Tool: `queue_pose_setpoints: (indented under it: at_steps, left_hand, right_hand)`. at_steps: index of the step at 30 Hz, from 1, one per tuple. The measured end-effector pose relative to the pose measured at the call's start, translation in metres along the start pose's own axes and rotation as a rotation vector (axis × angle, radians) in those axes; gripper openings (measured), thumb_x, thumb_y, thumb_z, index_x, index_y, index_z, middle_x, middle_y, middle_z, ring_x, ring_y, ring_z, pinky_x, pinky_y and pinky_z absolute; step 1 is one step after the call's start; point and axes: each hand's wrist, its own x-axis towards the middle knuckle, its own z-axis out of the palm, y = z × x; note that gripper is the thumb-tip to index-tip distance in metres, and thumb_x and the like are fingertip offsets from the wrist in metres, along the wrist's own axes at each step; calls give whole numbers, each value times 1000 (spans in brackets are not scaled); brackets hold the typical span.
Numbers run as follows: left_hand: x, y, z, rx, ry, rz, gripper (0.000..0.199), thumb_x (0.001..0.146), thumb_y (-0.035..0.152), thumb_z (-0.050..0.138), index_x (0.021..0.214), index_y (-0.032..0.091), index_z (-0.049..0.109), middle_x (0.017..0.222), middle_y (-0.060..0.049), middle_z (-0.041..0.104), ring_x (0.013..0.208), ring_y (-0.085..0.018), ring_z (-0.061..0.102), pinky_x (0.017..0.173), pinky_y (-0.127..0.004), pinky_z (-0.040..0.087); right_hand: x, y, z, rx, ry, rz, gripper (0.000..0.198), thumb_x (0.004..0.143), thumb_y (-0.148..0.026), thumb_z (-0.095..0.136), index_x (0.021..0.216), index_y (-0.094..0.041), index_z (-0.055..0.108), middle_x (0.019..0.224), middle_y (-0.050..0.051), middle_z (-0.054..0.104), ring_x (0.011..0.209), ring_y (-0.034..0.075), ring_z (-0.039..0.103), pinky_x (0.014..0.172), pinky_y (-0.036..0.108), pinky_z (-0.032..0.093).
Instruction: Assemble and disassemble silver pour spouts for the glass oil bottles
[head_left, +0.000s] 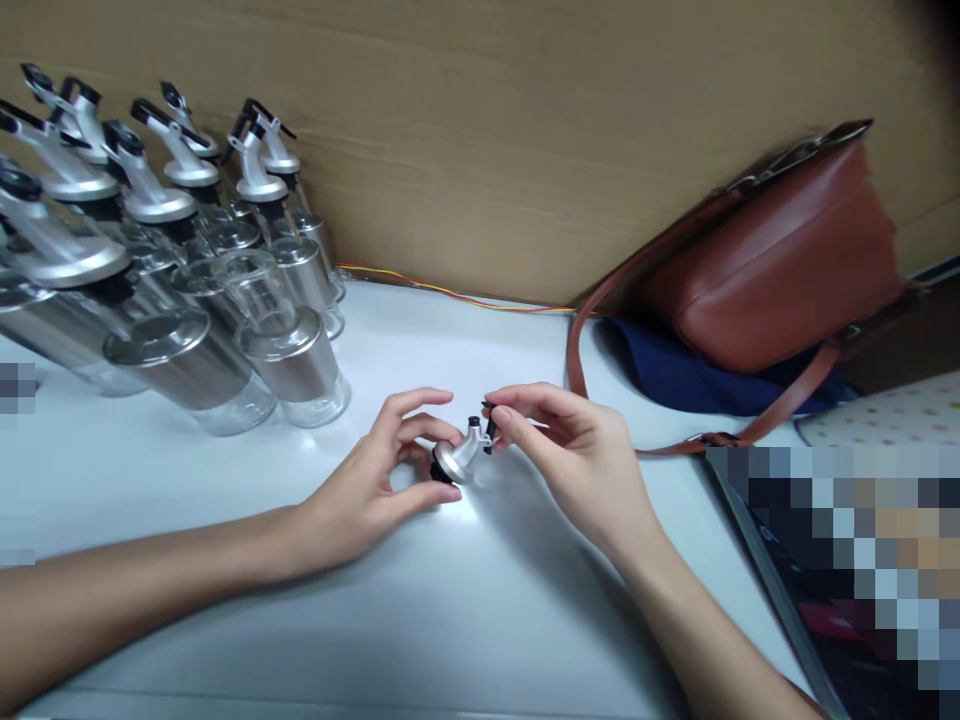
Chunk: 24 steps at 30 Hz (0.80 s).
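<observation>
Between thumb and fingers, my left hand (367, 475) holds a silver pourer spout (457, 457) by its black stopper end, tilted over the white table. My right hand (574, 445) pinches a small black lever (490, 428) against the side of the spout's neck; whether it is attached there I cannot tell. To the left of my hands stands a glass oil bottle (294, 365) with a metal band and an open neck. Behind and beside it are several like bottles (202, 365) topped with silver pourers with black levers.
A cardboard panel (465, 130) rises behind the white table (420, 330). Thin red and yellow wires (450, 292) run along its foot. At the right, a brown leather bag (787, 255) with its strap rests on dark blue cloth (652, 370). A dark-edged object lies at lower right, partly blurred out.
</observation>
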Motion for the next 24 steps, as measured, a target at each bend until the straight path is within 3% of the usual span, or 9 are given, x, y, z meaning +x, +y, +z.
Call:
queue_pose_setpoints:
  at_steps: [6,16,24]
  left_hand:
    - [2,2,0,-15,-32,16,65,79,11,66,132,32,34,99,2,61,96,-12,58,85,-26,47]
    - [3,4,-1,29,-15,-31,55,78,16,69,128,28,50,103,-2,61,98,-15,57,87,-29,48]
    - [3,3,-2,70,-13,-29,57,77,17,70,129,28,49,101,-2,62,95,-15,58,86,-29,47]
  right_hand:
    - [-1,-2,0,4,-52,-56,10,78,-17,64,80,-20,74,74,1,71,62,11,63,58,22,54]
    - [-1,-2,0,-69,-98,-149,17,80,-15,61,85,-23,75,79,2,71,67,14,63,61,26,54]
    - [-3,4,2,-78,-54,-120,6,80,-19,63,83,-19,68,80,2,71,71,14,66,66,27,55]
